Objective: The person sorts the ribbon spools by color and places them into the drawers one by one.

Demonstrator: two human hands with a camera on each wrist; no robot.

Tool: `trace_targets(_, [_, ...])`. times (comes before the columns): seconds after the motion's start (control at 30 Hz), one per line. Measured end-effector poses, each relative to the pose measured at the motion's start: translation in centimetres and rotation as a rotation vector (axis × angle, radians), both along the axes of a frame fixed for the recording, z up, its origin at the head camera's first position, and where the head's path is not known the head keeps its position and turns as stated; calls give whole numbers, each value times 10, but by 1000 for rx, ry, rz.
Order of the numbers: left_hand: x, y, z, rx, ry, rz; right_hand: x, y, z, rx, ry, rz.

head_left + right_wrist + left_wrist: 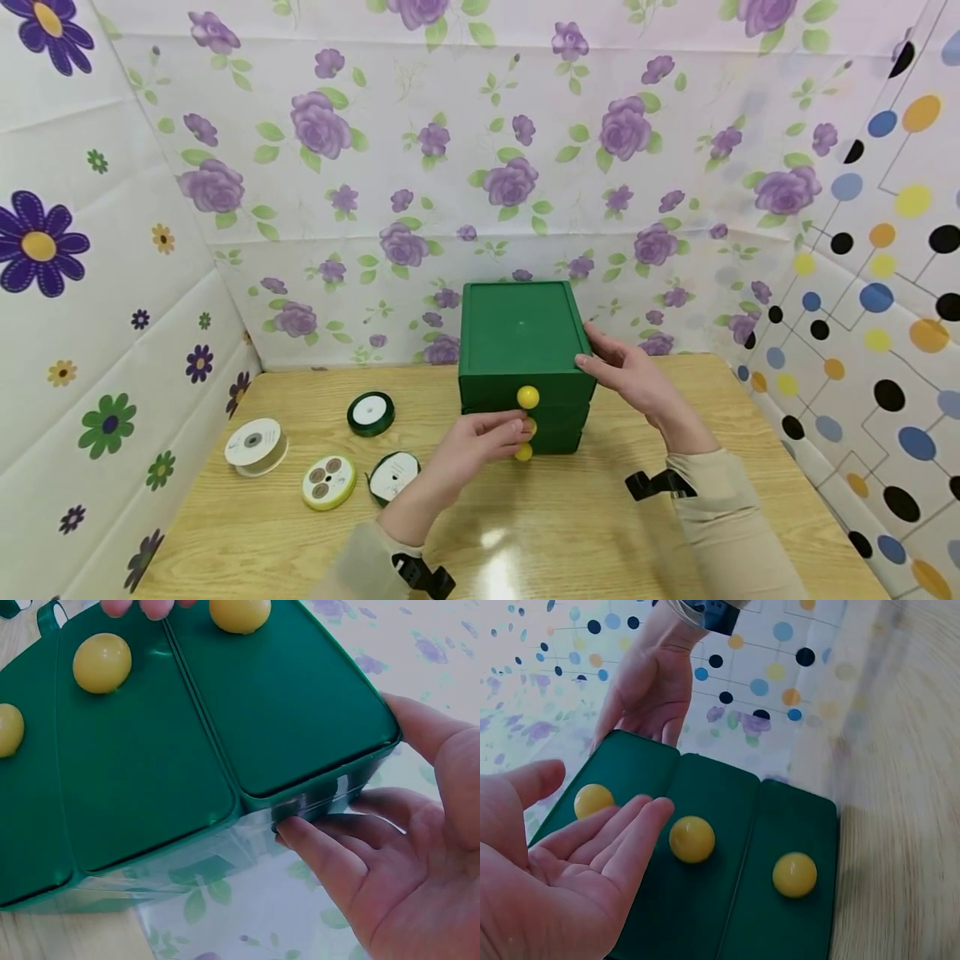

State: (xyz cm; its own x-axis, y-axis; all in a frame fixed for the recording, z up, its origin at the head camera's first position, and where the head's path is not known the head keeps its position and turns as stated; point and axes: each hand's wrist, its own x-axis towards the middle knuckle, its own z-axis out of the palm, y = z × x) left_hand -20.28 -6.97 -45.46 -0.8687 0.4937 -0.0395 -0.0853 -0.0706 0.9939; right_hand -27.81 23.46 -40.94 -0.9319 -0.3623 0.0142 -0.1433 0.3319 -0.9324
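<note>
A green three-drawer box (522,329) with round yellow knobs stands on the table. My right hand (630,375) holds its upper right side, thumb on the top edge and fingers along the side wall. In the right wrist view those fingers (322,859) bend against the clear side. My left hand (480,446) is in front of the drawers, palm turned up and fingers nearly straight, with nothing in it. Its fingertips are beside the middle knob (692,840), below the top knob (528,397). The bottom knob (523,452) shows under the hand.
Left of the box lie several ribbon spools: a white one (255,442), a yellow-green one (329,482), a dark green one (371,413) and another with dark ribbon (393,477) close to my left forearm. Patterned cloth walls (405,150) stand behind and at both sides of the wooden table (645,542).
</note>
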Motion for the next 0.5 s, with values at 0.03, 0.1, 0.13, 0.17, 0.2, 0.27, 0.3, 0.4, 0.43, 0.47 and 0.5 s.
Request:
trace_targets(0.03, [-1, 1, 1, 14, -11, 3, 0, 0, 1, 19, 6, 3])
trace_targets(0.1, [-2, 4, 2, 34, -29, 14, 0, 0, 5, 56, 18, 11])
trace_targets(0.13, [-2, 5, 2, 40, -40, 20, 0, 0, 6, 75, 24, 14])
trace_targets(0.17, [-3, 6, 3, 44, -45, 27, 0, 0, 8, 92, 30, 18])
trace_targets(0.2, [-3, 7, 3, 49, -53, 36, 0, 0, 10, 107, 34, 25])
trace_targets(0.27, [-5, 8, 3, 62, -67, 55, 0, -1, 12, 126, 36, 33])
trace_targets(0.3, [-6, 9, 3, 69, -69, 64, 0, -1, 13, 129, 33, 34])
trace_targets(0.4, [-9, 12, 3, 100, -98, 91, 1, -1, 14, 138, 24, 31])
trace_targets(0.43, [-10, 12, 3, 108, -108, 96, 1, -1, 14, 136, 19, 28])
trace_targets(0.47, [-10, 13, 3, 115, -118, 100, 1, -1, 14, 135, 16, 26])
trace_targets(0.5, [-11, 13, 3, 121, -126, 102, 1, -1, 15, 136, 15, 25])
